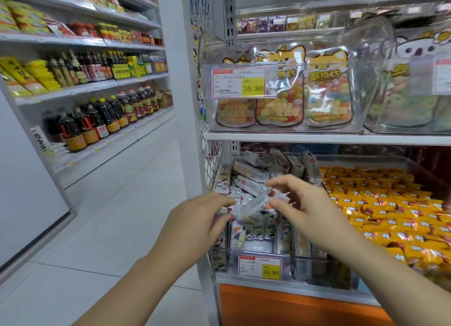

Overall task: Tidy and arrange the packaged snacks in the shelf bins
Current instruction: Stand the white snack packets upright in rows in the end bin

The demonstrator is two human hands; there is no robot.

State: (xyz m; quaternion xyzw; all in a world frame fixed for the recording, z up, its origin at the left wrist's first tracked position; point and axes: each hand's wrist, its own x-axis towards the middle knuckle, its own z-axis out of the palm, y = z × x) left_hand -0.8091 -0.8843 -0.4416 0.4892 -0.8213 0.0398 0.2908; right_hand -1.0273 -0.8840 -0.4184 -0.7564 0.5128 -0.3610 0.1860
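Note:
A clear bin (258, 274) on the lower shelf holds several small white snack packs (251, 172) with cartoon print, some upright in front, some lying loose at the back. Both hands hover over that bin and hold one blurred white snack pack (253, 207) between them. My left hand (195, 218) pinches its left end. My right hand (302, 201) grips its right end with thumb and fingers. The pack is tilted, its right end higher.
To the right, a second bin holds several orange snack packs (380, 203). On the shelf above, a clear bin (283, 128) carries candy bags with a dog print and a 16.80 price tag (239, 83). Left of the shelf post (180, 94) runs a tiled aisle (109, 216) with bottle shelves.

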